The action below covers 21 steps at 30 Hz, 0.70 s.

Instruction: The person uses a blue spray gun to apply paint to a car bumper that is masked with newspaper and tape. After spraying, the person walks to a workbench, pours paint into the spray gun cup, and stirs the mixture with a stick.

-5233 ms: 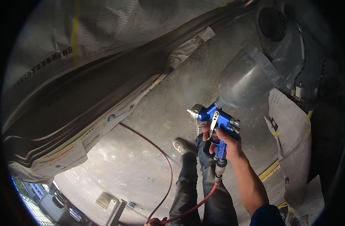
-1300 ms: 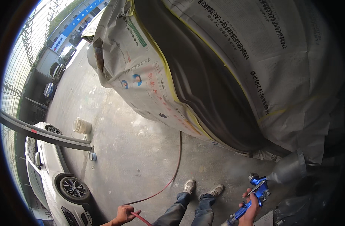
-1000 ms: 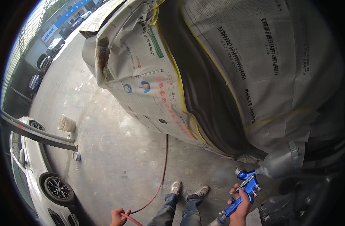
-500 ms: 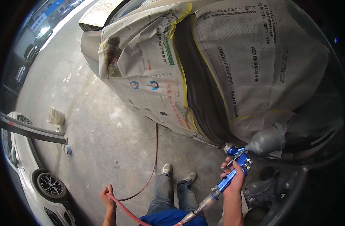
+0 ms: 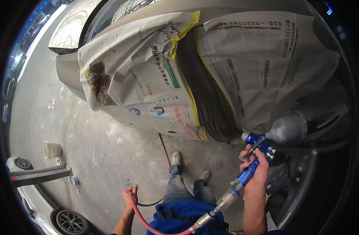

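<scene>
My right hand (image 5: 258, 168) is wrapped round the handle of a blue spray gun (image 5: 251, 172), its fingers at the trigger. A translucent grey paint cup (image 5: 287, 129) sits on the gun, and the nozzle points toward a dark strip of car body (image 5: 205, 90). Newspaper (image 5: 136, 82) edged with yellow tape masks both sides of that strip. From the handle's lower end, a clear filter fitting (image 5: 226, 199) leads to a red air hose (image 5: 142, 219). My left hand (image 5: 129, 192) is closed on this hose, low at the left of my body.
A white car (image 5: 50, 207) stands at the lower left, beside a grey lift arm (image 5: 40, 176). A whitish bucket (image 5: 51, 150) and a small tin (image 5: 74, 180) are on the concrete floor. The hose (image 5: 164, 149) trails across the floor near my shoes. Dark car parts lie at the right.
Relative to the view, both hands have shifted right, the spray gun with the right one and the hose with the left. The masked car panel appears further left, and my feet appear higher up.
</scene>
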{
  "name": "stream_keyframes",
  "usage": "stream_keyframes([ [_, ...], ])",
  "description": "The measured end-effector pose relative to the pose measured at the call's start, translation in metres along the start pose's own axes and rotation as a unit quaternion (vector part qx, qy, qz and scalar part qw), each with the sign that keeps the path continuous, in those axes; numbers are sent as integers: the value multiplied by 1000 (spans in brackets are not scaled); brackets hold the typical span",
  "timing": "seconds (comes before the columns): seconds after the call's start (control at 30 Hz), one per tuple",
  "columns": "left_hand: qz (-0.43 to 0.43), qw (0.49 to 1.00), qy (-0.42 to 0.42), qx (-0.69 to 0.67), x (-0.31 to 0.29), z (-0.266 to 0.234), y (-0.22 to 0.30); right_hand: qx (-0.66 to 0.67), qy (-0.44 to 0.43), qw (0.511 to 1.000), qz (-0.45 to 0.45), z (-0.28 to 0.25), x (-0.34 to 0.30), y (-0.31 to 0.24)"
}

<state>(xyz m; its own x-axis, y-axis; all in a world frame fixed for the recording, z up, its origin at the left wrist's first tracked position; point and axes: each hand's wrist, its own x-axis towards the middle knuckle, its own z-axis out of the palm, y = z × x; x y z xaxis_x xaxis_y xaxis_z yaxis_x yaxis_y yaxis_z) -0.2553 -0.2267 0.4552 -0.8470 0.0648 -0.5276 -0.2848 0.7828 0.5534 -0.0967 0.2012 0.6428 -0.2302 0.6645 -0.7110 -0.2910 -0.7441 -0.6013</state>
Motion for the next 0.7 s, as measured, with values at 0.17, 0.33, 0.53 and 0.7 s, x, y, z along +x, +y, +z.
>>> stream_keyframes([
  [0.17, 44, 997, -59, 34, 35, -10, 20, 17, 38, 998, -35, 4, -1, 7],
  [0.33, 29, 989, -80, 117, 60, -16, 29, 45, 147, 988, 9, -3, 4, 26],
  [0.53, -4, 990, -135, 40, 60, -22, 74, 43, 119, 992, -5, 42, 2, 36],
  [0.7, -10, 986, -167, -1, 55, -28, 104, 12, 55, 998, -25, 85, -3, 17],
])
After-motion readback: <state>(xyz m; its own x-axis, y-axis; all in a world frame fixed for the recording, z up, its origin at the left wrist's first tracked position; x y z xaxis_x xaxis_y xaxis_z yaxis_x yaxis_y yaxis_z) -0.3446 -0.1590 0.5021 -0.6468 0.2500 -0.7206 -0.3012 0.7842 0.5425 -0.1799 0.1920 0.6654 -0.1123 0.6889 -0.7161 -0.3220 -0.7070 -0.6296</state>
